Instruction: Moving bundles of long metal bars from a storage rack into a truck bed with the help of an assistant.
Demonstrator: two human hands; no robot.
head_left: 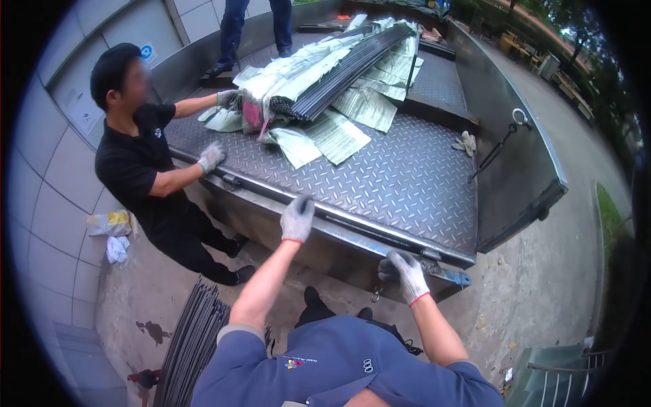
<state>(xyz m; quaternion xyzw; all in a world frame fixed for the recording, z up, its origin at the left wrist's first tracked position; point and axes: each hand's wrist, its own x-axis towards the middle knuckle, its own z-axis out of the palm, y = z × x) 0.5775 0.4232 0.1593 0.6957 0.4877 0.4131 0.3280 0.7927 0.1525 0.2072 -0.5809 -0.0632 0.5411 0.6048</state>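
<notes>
A flatbed truck's tread-plate bed (pixel 413 197) lies in front of me, with its rear flap, the tailgate (pixel 359 239), folded down along the near edge. My left hand (pixel 298 217), in a white knit glove with dark fingertips, is closed at the tailgate's upper edge, left of centre. Further right, my right hand (pixel 405 275), gloved alike, has its fingers bent over the tailgate near its right end. A long bundle of dark metal rods (pixel 352 71) lies on the bed, partly wrapped in torn pale green sheeting (pixel 295 68).
A co-worker in black (pixel 132 149) stands at the left, one gloved hand at the bundle's end. Another person's legs (pixel 254 30) stand on the bed. Many dark rods (pixel 193 346) lie on the ground at lower left. The truck's side panel (pixel 522 163) rises at right; a glove (pixel 464 143) lies beside it.
</notes>
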